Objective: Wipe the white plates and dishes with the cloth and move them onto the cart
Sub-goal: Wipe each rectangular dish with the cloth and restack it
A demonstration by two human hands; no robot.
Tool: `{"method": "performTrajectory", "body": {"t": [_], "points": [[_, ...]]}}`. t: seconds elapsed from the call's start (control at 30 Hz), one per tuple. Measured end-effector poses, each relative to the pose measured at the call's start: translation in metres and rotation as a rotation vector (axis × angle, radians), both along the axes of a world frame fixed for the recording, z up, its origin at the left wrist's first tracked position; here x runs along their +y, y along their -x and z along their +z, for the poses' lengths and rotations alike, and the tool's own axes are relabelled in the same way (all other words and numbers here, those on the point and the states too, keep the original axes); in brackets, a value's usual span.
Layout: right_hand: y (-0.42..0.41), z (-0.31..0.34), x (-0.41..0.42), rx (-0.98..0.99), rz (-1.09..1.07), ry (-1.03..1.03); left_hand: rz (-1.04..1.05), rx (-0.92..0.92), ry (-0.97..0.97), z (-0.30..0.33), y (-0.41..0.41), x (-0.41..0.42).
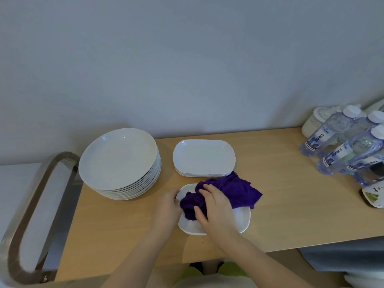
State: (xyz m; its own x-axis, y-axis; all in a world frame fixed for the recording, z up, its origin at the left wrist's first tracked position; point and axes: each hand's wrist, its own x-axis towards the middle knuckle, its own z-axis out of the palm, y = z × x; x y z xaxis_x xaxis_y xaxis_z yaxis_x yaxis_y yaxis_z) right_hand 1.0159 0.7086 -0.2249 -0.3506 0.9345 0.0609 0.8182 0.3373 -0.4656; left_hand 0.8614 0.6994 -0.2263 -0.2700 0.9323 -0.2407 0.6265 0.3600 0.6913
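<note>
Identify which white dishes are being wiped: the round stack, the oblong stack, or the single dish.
The single dish, nearest the person: the left hand steadies it while the right hand presses the cloth on it.

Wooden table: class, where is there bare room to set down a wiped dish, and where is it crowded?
Bare wood lies between the oblong dish stack and the water bottles, and left of the dish being wiped below the round plate stack. The right end is crowded.

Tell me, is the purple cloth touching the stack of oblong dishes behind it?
Cannot tell. In the head view the purple cloth reaches the front rim of the oblong dish stack, but contact or overlap is unclear.
</note>
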Motion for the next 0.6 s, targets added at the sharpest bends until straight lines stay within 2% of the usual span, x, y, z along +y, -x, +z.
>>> {"method": "performTrajectory", "body": {"t": [0.07, 0.17, 0.33, 0.6], "points": [[0.001, -0.001, -0.003, -0.02, -0.189, -0.052, 0.001, 0.015, 0.004, 0.0, -0.001, 0.0], [0.006, -0.005, -0.006, -0.044, -0.298, 0.153, -0.011, 0.006, 0.002, 0.0, 0.0, 0.0], [0.011, -0.014, -0.006, -0.007, -0.219, 0.19, 0.011, -0.099, 0.023, 0.006, 0.004, 0.002], [0.021, -0.015, -0.014, -0.098, -0.036, 0.135, -0.027, -0.14, 0.041, 0.012, 0.009, 0.006]]}}
